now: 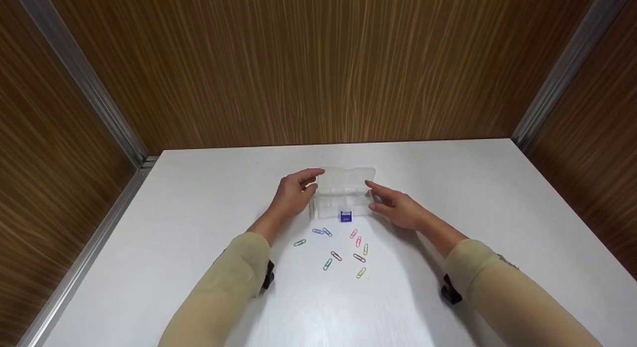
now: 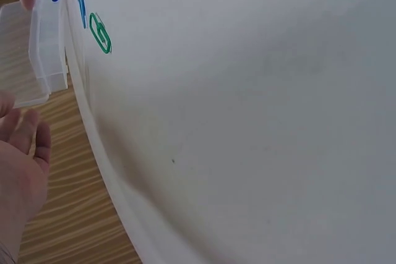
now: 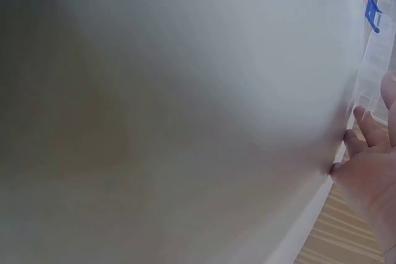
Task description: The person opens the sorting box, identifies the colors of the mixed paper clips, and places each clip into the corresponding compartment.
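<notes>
A clear plastic box (image 1: 326, 212) with inner dividers stands on the white table, its see-through lid (image 1: 343, 177) raised at the back. A blue latch (image 1: 346, 216) marks the front side of the box. My left hand (image 1: 292, 193) is at the left edge of the lid, fingers loosely bent and thumb apart from the index finger. On the other side, my right hand (image 1: 400, 209) has its index fingertip by the lid's right edge and its thumb near the box's right end. The wrist views show both hands only partly, beside the box.
Several coloured paper clips lie loose before the box, among them a green clip (image 1: 299, 242), a pink clip (image 1: 358, 241) and a yellow clip (image 1: 361, 273). A wood-grain panel (image 1: 318, 68) rises behind the white table (image 1: 199, 202).
</notes>
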The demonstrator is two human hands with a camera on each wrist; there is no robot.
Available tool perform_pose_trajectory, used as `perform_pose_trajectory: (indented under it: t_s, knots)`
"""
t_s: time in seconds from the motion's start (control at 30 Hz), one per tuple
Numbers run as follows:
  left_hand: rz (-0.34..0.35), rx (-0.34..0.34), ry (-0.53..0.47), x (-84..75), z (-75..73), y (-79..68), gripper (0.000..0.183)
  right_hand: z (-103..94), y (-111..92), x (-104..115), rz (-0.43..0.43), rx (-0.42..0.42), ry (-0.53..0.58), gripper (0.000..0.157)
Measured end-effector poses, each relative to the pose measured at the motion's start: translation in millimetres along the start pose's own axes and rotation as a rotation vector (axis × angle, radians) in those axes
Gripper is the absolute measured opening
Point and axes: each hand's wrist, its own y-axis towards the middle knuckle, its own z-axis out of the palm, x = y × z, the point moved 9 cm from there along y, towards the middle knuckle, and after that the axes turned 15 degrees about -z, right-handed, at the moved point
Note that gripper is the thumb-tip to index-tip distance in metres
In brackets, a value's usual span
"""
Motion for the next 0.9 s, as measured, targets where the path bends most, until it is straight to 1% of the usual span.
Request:
perform_pose_trajectory:
  t_s: [0.13, 0.27, 0.37, 0.5, 0.7, 0.9]
  knots:
    - [-0.025, 0.047, -0.002, 4.9, 3.6, 2.0, 0.047, -0.1, -1.2, -1.1, -0.004, -0.002, 0.003, 0.069]
    - [-0.058, 0.088, 0.001, 13.2, 6.8, 4.6, 0.053, -0.2, -2.8, -0.5, -0.006, 0.0, 0.002, 0.07]
    - [-0.096, 0.115, 0.001, 19.2, 9.0, 6.0, 0.056, 0.5, -3.9, -1.2, 0.016, 0.002, 0.006, 0.07]
    - [-0.138, 0.137, 0.019, 21.9, 11.4, 6.5, 0.058, 2.8, -4.4, -2.6, 0.041, 0.004, 0.015, 0.068]
    - [-0.161, 0.156, 0.053, 23.1, 15.2, 8.0, 0.06, 5.8, -4.6, -7.4, 0.073, 0.026, -0.005, 0.069]
    - [-0.189, 0.158, 0.066, 26.5, 17.3, 8.9, 0.06, 8.6, -5.5, -9.9, 0.1, 0.051, -0.009, 0.071]
